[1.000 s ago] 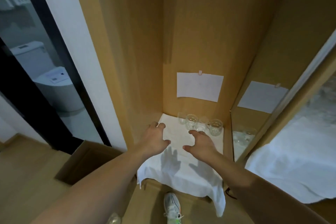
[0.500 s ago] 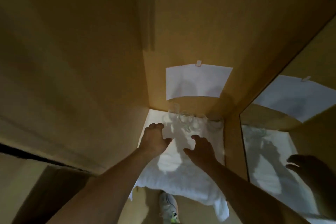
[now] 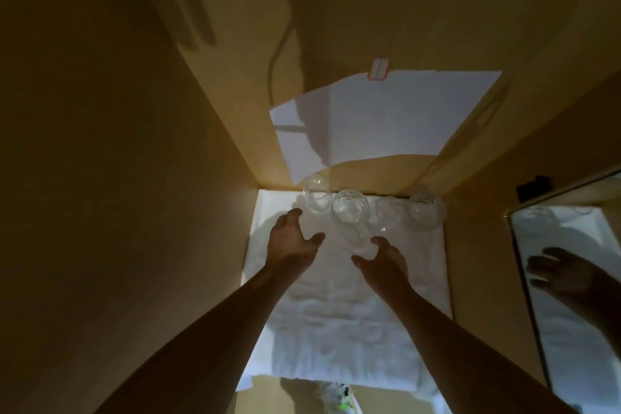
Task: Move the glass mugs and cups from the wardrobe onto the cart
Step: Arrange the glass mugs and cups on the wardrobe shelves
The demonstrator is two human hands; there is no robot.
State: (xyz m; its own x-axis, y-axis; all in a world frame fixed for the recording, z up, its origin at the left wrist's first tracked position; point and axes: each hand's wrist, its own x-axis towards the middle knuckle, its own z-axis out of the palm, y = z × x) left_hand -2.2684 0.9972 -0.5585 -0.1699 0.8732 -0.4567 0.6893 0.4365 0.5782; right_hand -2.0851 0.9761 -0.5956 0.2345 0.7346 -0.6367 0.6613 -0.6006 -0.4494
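Observation:
Several clear glass cups stand in a row at the back of the wooden wardrobe shelf, on a white towel (image 3: 336,319). The leftmost glass (image 3: 315,194) sits by the back corner, a larger glass (image 3: 349,207) is beside it, and a round glass (image 3: 426,209) stands at the right end. Another clear glass (image 3: 361,239) stands nearer, between my hands. My left hand (image 3: 290,240) is open, fingers spread, just short of the leftmost glass. My right hand (image 3: 381,260) is open, its fingertips close to the near glass. Neither hand holds anything.
A white paper sheet (image 3: 379,118) is taped to the wardrobe's back panel. Wooden side walls close in left and right. A mirror (image 3: 571,279) on the right reflects a hand. A shoe (image 3: 339,397) shows on the floor below the towel's hanging edge.
The view has pushed deeper into the wardrobe and grown darker. Both hands have reached forward over the towel, closer to the glasses, still empty.

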